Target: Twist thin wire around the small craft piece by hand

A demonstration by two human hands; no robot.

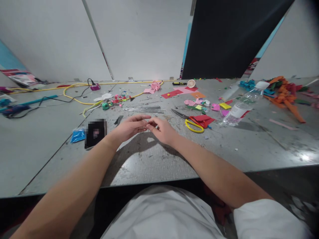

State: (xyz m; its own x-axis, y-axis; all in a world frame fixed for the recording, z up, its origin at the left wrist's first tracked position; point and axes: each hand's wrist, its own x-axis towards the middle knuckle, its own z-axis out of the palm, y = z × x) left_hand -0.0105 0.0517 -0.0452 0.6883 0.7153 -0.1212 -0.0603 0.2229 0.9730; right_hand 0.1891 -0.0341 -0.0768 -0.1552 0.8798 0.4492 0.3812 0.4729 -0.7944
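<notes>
My left hand and my right hand meet above the middle of the table. Their fingertips are closed around a thin, pale piece of wire, of which only a faint line shows; the rest is hidden by the fingers. Just beyond them lies a bundle of thin straight grey wires. Scissors with yellow handles rest to the right of my right hand, partly under a red piece. Short dark strips are close to my left hand.
Left of my arm lie a dark-screened phone and a blue packet. A clear water bottle stands at right, near orange material. Coloured scraps, a yellow cable and a tape roll occupy the back, before white panels.
</notes>
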